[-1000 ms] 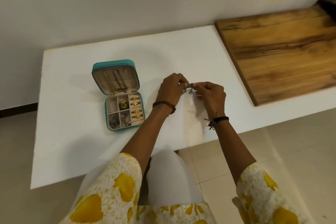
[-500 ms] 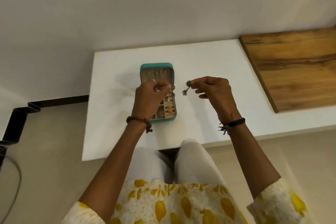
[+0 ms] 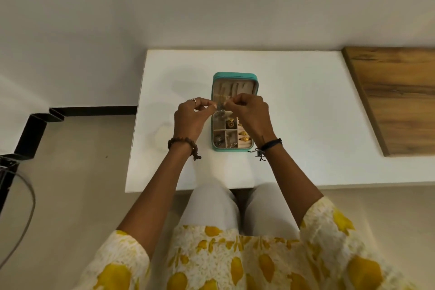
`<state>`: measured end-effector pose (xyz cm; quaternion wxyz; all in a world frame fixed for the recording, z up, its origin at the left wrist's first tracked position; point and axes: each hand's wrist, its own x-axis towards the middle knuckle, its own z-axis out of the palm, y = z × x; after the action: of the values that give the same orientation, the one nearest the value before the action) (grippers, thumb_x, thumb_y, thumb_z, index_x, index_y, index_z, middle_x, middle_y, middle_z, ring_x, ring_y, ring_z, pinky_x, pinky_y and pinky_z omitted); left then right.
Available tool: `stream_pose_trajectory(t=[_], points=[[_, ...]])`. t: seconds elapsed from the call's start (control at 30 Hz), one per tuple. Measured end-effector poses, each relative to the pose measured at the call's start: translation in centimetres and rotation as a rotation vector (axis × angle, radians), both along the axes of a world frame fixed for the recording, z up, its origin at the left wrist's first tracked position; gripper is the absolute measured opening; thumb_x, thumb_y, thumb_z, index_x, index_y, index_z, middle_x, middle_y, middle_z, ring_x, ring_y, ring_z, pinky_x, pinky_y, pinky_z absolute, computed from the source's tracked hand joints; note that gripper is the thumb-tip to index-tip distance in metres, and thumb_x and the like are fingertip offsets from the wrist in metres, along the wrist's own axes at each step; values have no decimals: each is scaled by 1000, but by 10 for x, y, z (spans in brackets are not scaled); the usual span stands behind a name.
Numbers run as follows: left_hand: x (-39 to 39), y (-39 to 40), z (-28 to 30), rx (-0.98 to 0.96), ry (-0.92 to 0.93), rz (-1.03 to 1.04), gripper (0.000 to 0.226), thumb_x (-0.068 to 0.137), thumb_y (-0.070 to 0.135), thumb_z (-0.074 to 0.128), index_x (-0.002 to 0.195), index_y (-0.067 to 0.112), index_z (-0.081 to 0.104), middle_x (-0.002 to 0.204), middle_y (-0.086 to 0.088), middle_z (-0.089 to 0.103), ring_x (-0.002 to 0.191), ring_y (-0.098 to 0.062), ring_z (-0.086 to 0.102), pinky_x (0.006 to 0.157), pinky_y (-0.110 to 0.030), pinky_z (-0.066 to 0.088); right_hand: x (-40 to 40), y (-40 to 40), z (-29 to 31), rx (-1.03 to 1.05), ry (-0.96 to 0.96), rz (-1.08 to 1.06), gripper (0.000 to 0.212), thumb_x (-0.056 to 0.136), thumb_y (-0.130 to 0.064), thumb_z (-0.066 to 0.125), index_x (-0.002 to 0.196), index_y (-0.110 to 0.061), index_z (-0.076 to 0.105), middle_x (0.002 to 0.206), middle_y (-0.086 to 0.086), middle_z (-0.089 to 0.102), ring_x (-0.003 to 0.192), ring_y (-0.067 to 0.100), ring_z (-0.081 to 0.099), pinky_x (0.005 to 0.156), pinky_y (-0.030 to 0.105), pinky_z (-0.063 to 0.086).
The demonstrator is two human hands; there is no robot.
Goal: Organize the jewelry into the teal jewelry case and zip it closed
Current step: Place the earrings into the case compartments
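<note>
Sleeves (image 3: 122,263) of white cloth with yellow blotches at the near edge, both forearms reaching forward over white-trousered knees (image 3: 211,207). Left wrist carries a brown bead bracelet (image 3: 182,145); right wrist a black band (image 3: 270,145) with a knotted thread. Left hand (image 3: 190,117) raised over the near-left of the case, a ring on one finger, thumb and forefinger pinched on a small silver-grey piece of jewelry (image 3: 220,108). Right hand (image 3: 251,113) meets it from the other side, fingers curled, fingertips pinching the same piece; which parts each hand has hold of is too small to tell. The piece hangs above the hinge line of the case, between lid and tray.

Teal jewelry case (image 3: 235,75) lies open on the white table (image 3: 306,125), roughly mid-table, lid tipped back toward the wall with faint chains or pins against its beige lining. Tray is divided into compartments: gold rings (image 3: 244,136) in the right-hand slots, a gold and green item (image 3: 230,122) in a middle cell, dark small pieces (image 3: 218,139) in the near-left cell. Zip undone.

Wooden board (image 3: 397,101) sits at the table's right end. Plain pale wall (image 3: 211,7) beyond. Black metal frame (image 3: 33,125) and a grey cable (image 3: 23,219) on the floor at left.
</note>
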<state>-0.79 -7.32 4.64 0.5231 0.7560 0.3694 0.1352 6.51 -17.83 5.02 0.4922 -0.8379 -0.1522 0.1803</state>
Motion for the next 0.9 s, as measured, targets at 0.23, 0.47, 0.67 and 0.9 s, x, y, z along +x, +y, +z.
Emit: stream_pose_trajectory(t=[0.23,0.47,0.67,0.9], points=[[0,2,-18,-74,43,14,18,84,17,62,95,5,69,99,-11,68,83,-13,52,78,-20,40,4,5,-18,-89,-3,46,13,83,-23,64,85,-12,70,81,0,66,72,14,61,61,20,46],[-1,6,-16,-106,6,32,19,84,17,63,96,4,69,100,-11,68,87,-13,55,79,-20,41,7,7,-13,-66,7,56,7,80,-23,66,78,-16,68,76,-2,65,66,10,60,62,25,50],[-1,5,-20,-123,60,8,23,85,16,62,102,2,67,105,-13,68,90,-14,56,83,-19,41,6,9,-18,-106,19,74,12,80,-22,66,82,-11,70,78,1,66,61,6,56,57,19,44],[-2,7,-17,-154,22,15,21,84,14,63,100,2,68,102,-11,68,90,-14,57,81,-19,42,8,8,-13,-119,3,117,14,81,-24,65,80,-12,70,79,5,68,60,7,56,56,17,44]])
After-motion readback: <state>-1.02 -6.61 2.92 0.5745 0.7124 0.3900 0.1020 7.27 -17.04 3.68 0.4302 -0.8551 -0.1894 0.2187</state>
